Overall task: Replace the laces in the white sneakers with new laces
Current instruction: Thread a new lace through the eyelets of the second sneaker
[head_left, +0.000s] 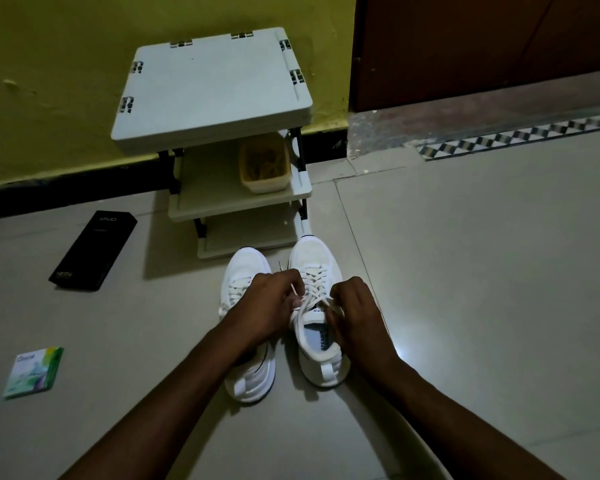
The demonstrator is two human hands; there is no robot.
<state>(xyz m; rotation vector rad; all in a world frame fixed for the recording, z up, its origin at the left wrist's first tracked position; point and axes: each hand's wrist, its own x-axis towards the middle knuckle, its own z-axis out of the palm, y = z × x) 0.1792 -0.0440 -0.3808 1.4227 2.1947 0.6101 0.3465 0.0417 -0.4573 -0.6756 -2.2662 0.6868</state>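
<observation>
A single wide-angle camera, worn on the person's head, faces forward and steeply down at the tiled floor (465, 271). Both forearms run in from the bottom edge and meet near the frame's centre. There the left hand (267, 306) and right hand (355, 306) sit close over the white sneakers (312, 252). Farther off, toward the top, the view takes in a small shelf rack (208, 88), the yellow wall (66, 64) and a brown door (482, 39).

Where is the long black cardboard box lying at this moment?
In the head view, the long black cardboard box lies on the floor at the left, beside the foot of the white plastic shelf rack and beyond the small green packet.
</observation>
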